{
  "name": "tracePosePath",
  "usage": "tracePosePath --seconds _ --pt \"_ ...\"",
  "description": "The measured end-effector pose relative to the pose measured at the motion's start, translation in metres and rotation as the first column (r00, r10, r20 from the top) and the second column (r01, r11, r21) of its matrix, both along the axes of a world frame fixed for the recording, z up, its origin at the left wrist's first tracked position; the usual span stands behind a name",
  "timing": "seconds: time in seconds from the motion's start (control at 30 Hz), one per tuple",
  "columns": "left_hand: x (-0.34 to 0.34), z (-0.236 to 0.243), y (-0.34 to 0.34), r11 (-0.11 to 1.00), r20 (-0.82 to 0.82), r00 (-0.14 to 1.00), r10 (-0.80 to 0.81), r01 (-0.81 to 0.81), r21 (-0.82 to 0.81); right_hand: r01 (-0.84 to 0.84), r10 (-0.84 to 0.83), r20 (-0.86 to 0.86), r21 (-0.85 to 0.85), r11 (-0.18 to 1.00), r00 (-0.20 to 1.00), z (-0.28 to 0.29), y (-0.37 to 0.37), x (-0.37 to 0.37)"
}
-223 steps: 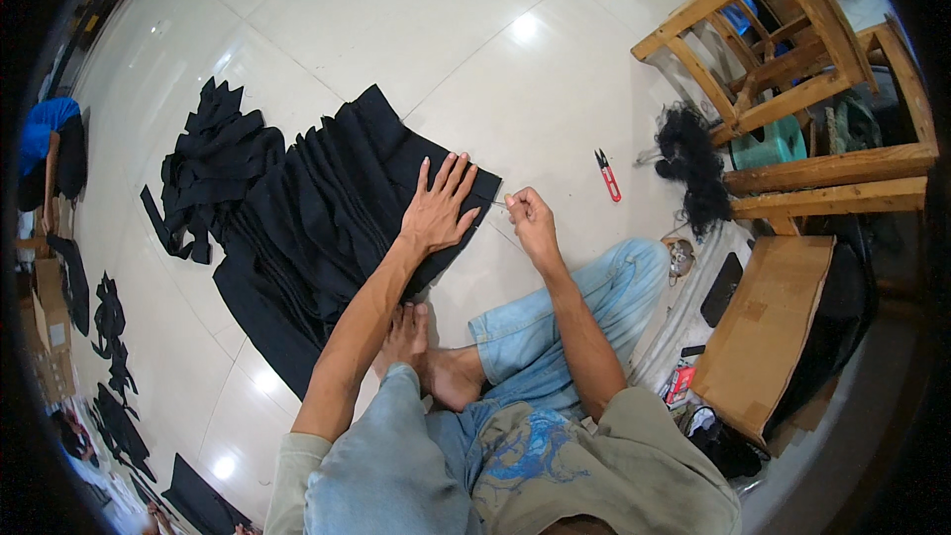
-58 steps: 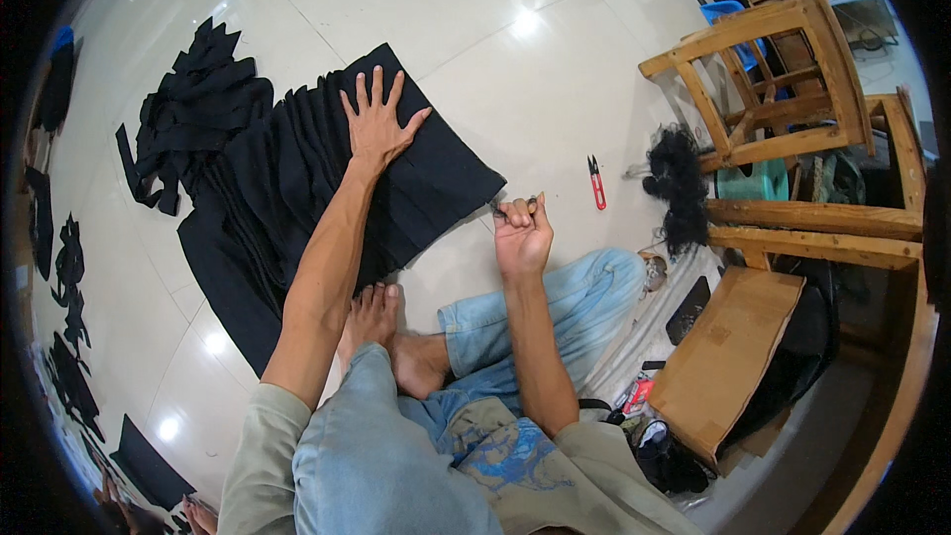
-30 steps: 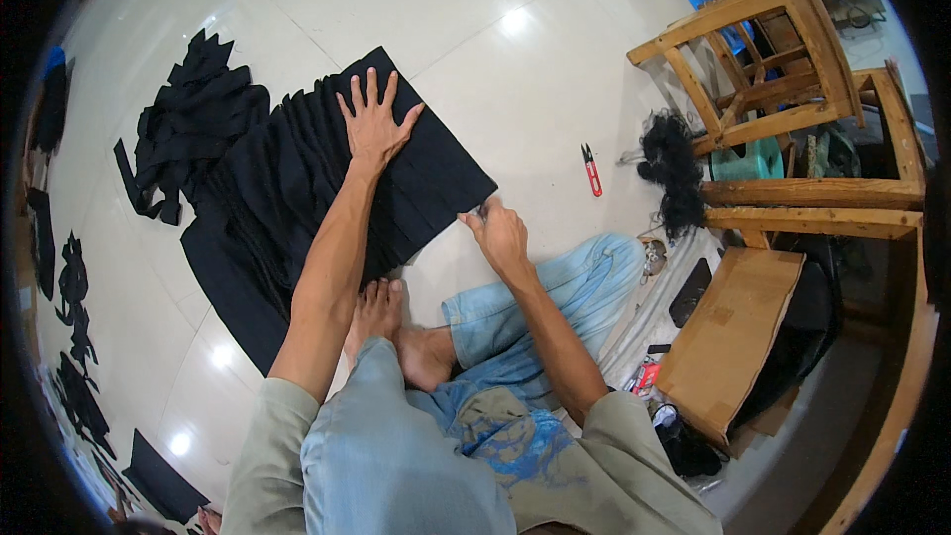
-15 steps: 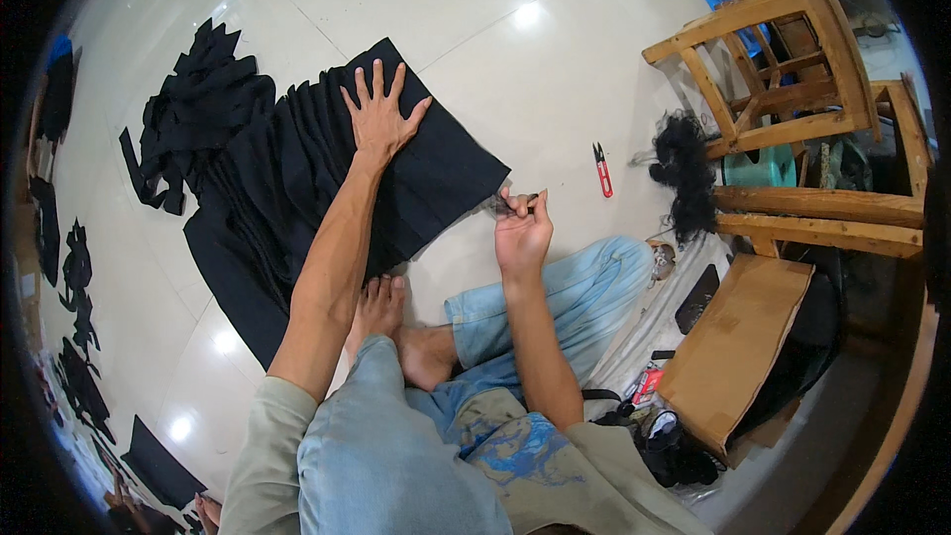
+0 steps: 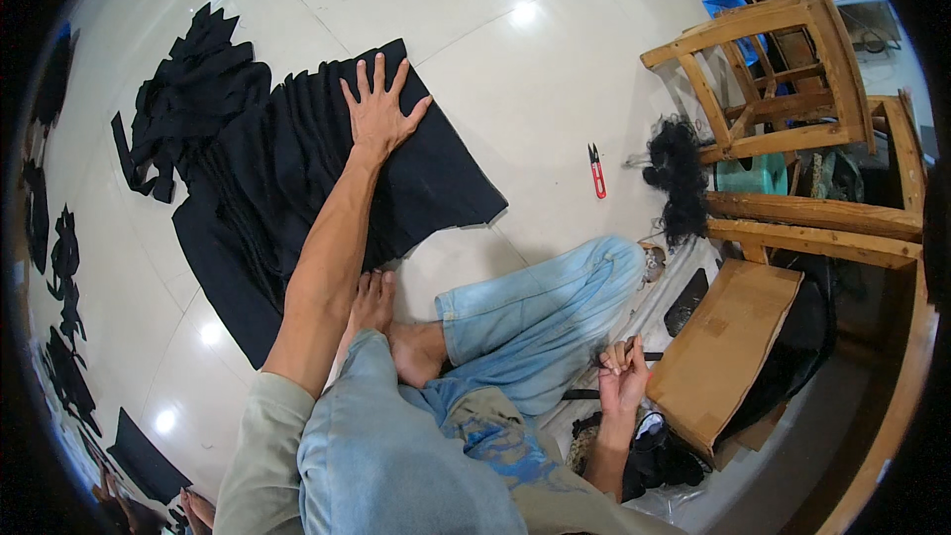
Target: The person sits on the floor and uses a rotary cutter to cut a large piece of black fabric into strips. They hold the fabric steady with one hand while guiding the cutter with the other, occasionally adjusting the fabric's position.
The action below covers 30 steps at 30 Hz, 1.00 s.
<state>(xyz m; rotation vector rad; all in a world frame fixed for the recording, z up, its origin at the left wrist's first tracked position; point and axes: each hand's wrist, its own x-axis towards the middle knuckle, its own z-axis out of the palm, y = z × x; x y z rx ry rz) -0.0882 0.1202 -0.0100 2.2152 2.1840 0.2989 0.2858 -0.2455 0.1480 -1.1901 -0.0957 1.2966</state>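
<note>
My left hand [image 5: 381, 119] lies flat with spread fingers on a stack of black fabric pieces [image 5: 451, 173] on the floor. The stack's layers are fanned into folds toward the left, and a heap of black fabric strips [image 5: 198, 89] adjoins it. Out to the right, beside my knee and the cardboard, my right hand [image 5: 622, 376] is raised with its fingers curled and pinched together. A faint dark wisp shows at those fingertips, too small to name. Red-handled thread snips [image 5: 597, 173] rest on the tiles right of the fabric, touched by neither hand.
A wooden stool [image 5: 773, 69] lies on its side at the right, above wooden beams [image 5: 812, 213]. A clump of black thread [image 5: 677, 178] hangs by them. Brown cardboard [image 5: 728, 342] lies nearer me. Dark fabric scraps [image 5: 64, 258] and another person's hand [image 5: 196, 510] are at far left.
My right hand has moved from the fabric's right corner, back and rightward to beside the cardboard, fingers still pinched. My left hand stays pressed on the stack.
</note>
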Motion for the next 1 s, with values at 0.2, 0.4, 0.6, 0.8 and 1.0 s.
tracePosePath --seconds 0.2,0.4,0.6,0.8,1.0 --pt "0.005 -0.001 0.007 0.999 0.045 0.999 0.024 -0.025 0.023 -0.290 0.264 0.913 -0.173 0.941 0.312 -0.073 0.116 -0.087" --pt "-0.003 -0.008 0.015 0.994 0.063 0.994 0.094 -0.098 0.053 -0.594 0.725 0.653 -0.679 0.431 -0.219 -0.113 0.209 -0.147" --pt "-0.004 -0.004 0.011 0.992 0.079 0.991 0.106 -0.111 0.054 -0.154 0.083 0.594 0.068 0.986 0.800 -0.107 0.195 -0.143" --pt "-0.006 0.001 0.011 0.993 0.104 0.988 0.114 -0.116 0.015 0.108 0.024 -0.372 0.331 0.937 0.928 -0.108 0.210 -0.139" --pt "-0.003 0.003 0.012 0.994 0.094 0.989 0.112 -0.113 0.001 -0.014 0.022 -0.073 0.101 0.995 0.997 -0.071 0.147 -0.124"
